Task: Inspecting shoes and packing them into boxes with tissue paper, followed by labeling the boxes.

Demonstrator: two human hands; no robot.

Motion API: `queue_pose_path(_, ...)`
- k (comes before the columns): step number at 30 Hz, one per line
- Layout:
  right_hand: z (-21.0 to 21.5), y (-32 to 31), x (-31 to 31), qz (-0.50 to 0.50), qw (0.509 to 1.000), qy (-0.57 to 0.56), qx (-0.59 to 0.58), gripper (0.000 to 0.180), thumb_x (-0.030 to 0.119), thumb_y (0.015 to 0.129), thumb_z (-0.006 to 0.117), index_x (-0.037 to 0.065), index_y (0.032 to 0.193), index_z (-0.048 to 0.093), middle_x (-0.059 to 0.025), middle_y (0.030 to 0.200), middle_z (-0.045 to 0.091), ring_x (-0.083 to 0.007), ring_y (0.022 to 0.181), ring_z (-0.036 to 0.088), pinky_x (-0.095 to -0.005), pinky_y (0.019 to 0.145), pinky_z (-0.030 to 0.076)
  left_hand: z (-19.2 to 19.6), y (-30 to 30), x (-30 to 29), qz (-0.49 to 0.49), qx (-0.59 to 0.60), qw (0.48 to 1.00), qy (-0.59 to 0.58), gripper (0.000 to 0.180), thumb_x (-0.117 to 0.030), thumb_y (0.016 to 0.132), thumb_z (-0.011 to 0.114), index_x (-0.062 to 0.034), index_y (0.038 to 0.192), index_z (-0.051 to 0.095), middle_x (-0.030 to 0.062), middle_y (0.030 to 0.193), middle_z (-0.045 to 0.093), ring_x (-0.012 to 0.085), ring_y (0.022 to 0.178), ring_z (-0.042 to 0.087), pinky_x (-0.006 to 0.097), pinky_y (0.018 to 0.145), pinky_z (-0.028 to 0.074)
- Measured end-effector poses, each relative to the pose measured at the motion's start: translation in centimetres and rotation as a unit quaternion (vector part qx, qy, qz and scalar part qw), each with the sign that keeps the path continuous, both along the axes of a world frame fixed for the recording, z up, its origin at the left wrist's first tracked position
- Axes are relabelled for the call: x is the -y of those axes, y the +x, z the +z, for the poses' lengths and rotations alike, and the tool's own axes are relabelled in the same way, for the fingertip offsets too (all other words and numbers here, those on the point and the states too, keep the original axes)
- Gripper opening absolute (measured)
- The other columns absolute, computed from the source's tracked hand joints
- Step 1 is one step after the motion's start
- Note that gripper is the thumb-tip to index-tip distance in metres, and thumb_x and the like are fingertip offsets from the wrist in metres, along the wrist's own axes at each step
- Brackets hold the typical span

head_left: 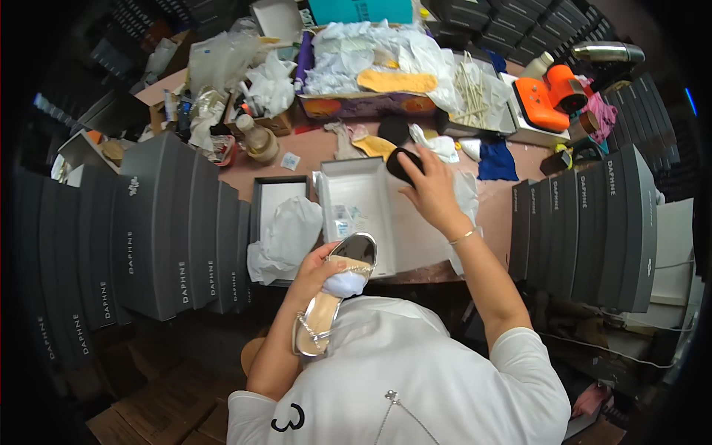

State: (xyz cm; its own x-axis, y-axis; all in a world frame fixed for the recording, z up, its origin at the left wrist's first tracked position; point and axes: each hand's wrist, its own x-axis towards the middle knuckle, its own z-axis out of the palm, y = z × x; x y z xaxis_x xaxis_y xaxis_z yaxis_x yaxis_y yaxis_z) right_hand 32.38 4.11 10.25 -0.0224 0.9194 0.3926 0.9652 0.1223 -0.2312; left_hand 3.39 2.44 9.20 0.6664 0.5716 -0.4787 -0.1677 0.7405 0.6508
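the left hand (315, 274) grips a silver sandal (335, 293) at lower centre, its long axis running from lower left to upper right. the right hand (430, 189) clasps a black pad (403, 165) up and right of it, above the open shoe box (356, 200).

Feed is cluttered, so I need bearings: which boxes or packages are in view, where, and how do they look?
Grey shoe boxes: stacked left, printed sides.
Grey shoe boxes: row at right.
Open box: table centre, pale inside, by the right hand.
Teal box: far edge.
Left hand: holds silver sandal.
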Motion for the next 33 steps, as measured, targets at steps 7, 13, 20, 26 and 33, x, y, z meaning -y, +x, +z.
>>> queue_pose_path(7,0.4,-8.5,3.7,0.172,0.814,-0.239,-0.501,0.063,0.018,0.08,0.074,0.007,0.135,0.044,-0.0184,0.144,0.035,-0.0318,0.137,0.032,-0.0411,0.095,0.046,-0.6,4.0,-0.8,0.275,-0.001,0.956,0.097,0.047,-0.011,0.09,0.06,0.0027,0.132,0.043,0.0138,0.122,0.054,0.0156,0.101,0.058,0.028,0.085,0.05)
queue_pose_path(13,0.5,-7.8,5.7,0.194,0.829,-0.204,-0.483,0.046,0.009,0.081,0.071,0.005,0.122,0.05,-0.0249,0.139,0.039,-0.0346,0.13,0.042,-0.0363,0.084,0.056,-0.9,1.0,2.6,0.11,-0.118,0.88,0.446,0.056,-0.002,0.088,0.06,-0.0007,0.14,0.038,0.0163,0.138,0.041,0.0198,0.12,0.049,0.029,0.092,0.047)
queue_pose_path(20,1.3,-8.3,6.3,0.149,0.857,-0.161,-0.466,0.047,0.006,0.078,0.074,0.005,0.119,0.05,-0.0226,0.141,0.038,-0.0254,0.112,0.058,-0.0322,0.082,0.056,-0.5,1.9,3.3,0.163,-0.162,0.916,0.329,0.042,0.005,0.087,0.06,0.0019,0.124,0.042,0.0175,0.127,0.049,0.0155,0.103,0.059,0.025,0.08,0.052)
queue_pose_path(26,1.7,-8.2,6.8,0.111,0.88,-0.15,-0.436,0.04,0.01,0.077,0.074,0.002,0.11,0.052,-0.0242,0.135,0.044,-0.0326,0.114,0.057,-0.0328,0.075,0.057,-1.3,3.0,3.1,0.177,-0.123,0.938,0.271,0.032,0.007,0.083,0.064,-0.0025,0.104,0.041,0.0056,0.101,0.049,0.011,0.091,0.059,0.022,0.073,0.053)
queue_pose_path(33,-0.7,-9.2,6.8,0.07,0.908,-0.036,-0.411,0.037,0.009,0.077,0.073,0.0,0.106,0.053,-0.0246,0.129,0.05,-0.0267,0.082,0.065,-0.0284,0.06,0.054,-0.3,4.5,4.9,0.254,-0.073,0.936,0.233,0.045,-0.005,0.091,0.059,-0.0017,0.131,0.037,0.0163,0.118,0.051,0.0201,0.108,0.054,0.03,0.09,0.049)
